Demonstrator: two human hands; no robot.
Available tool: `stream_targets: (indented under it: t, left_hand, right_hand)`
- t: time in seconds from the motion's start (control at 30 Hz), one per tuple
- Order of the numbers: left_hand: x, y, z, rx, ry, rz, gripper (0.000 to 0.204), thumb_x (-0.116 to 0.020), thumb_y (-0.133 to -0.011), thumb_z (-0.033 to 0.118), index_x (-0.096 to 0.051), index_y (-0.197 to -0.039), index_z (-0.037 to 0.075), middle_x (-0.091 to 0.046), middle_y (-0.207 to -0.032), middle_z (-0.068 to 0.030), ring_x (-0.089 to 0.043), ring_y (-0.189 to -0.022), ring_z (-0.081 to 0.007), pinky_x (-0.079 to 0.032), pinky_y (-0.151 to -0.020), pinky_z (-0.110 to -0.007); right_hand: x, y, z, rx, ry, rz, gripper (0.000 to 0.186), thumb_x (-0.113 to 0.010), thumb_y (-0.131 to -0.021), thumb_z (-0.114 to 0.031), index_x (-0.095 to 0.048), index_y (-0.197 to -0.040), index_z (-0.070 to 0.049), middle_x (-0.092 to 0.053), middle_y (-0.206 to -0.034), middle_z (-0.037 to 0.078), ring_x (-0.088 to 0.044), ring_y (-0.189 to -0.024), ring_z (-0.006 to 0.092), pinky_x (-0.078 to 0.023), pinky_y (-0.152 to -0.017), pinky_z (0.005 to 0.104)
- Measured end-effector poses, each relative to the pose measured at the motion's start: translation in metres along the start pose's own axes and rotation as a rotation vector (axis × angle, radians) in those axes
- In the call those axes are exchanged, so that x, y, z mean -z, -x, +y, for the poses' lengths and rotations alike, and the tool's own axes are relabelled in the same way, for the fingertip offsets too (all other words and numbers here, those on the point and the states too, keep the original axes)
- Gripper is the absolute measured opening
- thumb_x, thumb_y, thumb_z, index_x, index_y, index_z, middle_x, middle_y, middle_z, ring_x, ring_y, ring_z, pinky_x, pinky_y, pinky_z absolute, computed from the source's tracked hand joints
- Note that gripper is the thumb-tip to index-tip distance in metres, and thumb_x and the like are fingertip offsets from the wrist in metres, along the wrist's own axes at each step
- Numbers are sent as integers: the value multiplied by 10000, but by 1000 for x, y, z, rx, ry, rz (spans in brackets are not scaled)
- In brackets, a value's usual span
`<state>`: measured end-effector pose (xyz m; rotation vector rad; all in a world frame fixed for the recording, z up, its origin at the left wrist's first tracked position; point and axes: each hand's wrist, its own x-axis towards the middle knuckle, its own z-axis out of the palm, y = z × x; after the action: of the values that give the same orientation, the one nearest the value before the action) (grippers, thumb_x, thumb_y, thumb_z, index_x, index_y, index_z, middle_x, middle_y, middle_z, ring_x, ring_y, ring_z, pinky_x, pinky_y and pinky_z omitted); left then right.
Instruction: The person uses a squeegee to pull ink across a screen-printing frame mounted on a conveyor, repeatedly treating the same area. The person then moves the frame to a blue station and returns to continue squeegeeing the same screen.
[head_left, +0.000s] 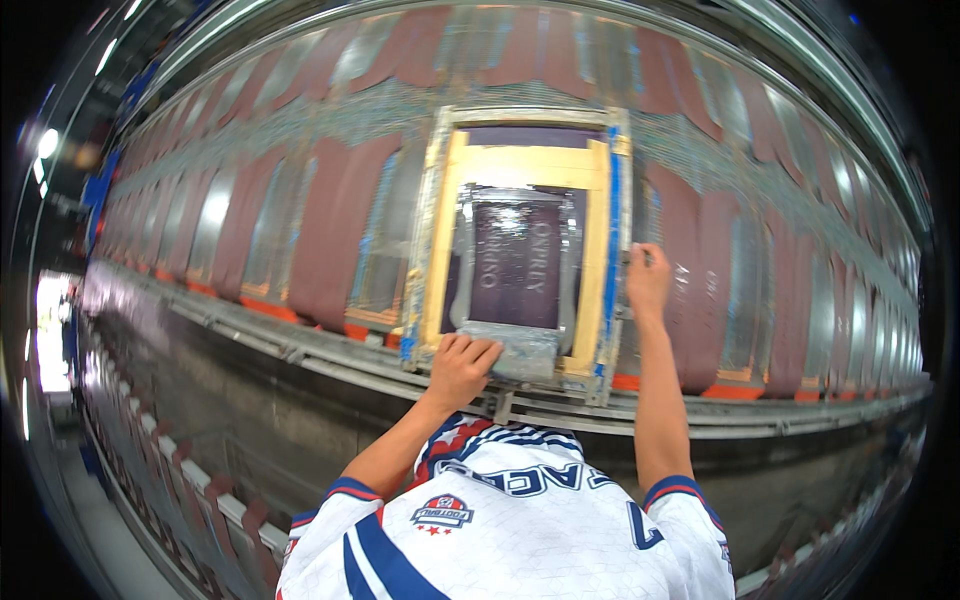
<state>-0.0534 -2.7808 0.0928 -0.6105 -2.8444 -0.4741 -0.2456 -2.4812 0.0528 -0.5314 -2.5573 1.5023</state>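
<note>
Long desk (370, 115), bowed by the lens; brown fabric panels (340, 230) laid flat in rows along both sides. Upright rectangular frame (535, 115) stands over near row, yellow border (597, 220) inside, blue tape (615, 230) down right rail. Dark window (515, 285) at centre, pale lettering. Left hand (465, 367) at frame's lower left, fingers curled by left end of grey block (525, 352); exact hold hidden. Right hand (648, 275) bent-fingered beside right rail; contact unclear. White jersey (520, 510) below.

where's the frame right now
In the head view, the frame sits near the centre, with the left hand over its lower left part and the right hand by its right edge.
</note>
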Motion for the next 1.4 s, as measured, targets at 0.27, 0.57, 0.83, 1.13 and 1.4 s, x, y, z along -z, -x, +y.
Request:
stream_targets:
  t: [0.27, 0.57, 0.83, 1.13, 1.4]
  left_hand:
    - [2, -35, 0, 79, -49, -148, 480, -777, -570, 63, -723, -1044, 116, -684, -1013, -20, -622, -955, -242, -446, -878, -410]
    - [19, -74, 17, 88, -31, -303, 462, -788, -562, 15, -732, -1013, 98, -684, -998, -50, -615, -953, -281, -441, -848, -417]
    - [16, -94, 1, 13, -12, -444, 452, -836, -556, 51, -722, -992, 74, -640, -948, -73, -596, -944, -304, -432, -853, -428]
    - [25, -92, -25, 17, -134, -699, 398, -784, -682, 90, -708, -1072, 67, -679, -1112, -156, -622, -994, -389, -485, -843, -490]
    - [19, -123, -16, 3, -119, -761, 378, -775, -708, 114, -704, -1074, 51, -667, -1075, -143, -606, -954, -369, -470, -850, -472]
  right_hand:
    - [-11, 13, 22, 46, -57, 18, 213, -621, -969, -240, -682, -1009, -39, -707, -952, 157, -679, -903, 302, -511, -823, 412]
    - [-7, 8, 38, -78, -361, -48, 153, -608, -973, -230, -623, -1024, -86, -633, -683, 237, -663, -710, 465, -495, -632, 516]
    - [-5, 7, 32, -136, -300, -54, 153, -578, -990, -221, -595, -1006, -71, -609, -632, 262, -635, -682, 491, -485, -622, 545]
    - [-10, 10, 35, -188, -577, -267, 245, -512, -1030, -143, -430, -1236, -39, -646, -740, 253, -660, -672, 483, -514, -555, 538]
    - [-9, 13, 34, -280, -784, -310, 339, -590, -1006, -150, -468, -1295, -23, -683, -978, 270, -689, -741, 443, -559, -575, 477]
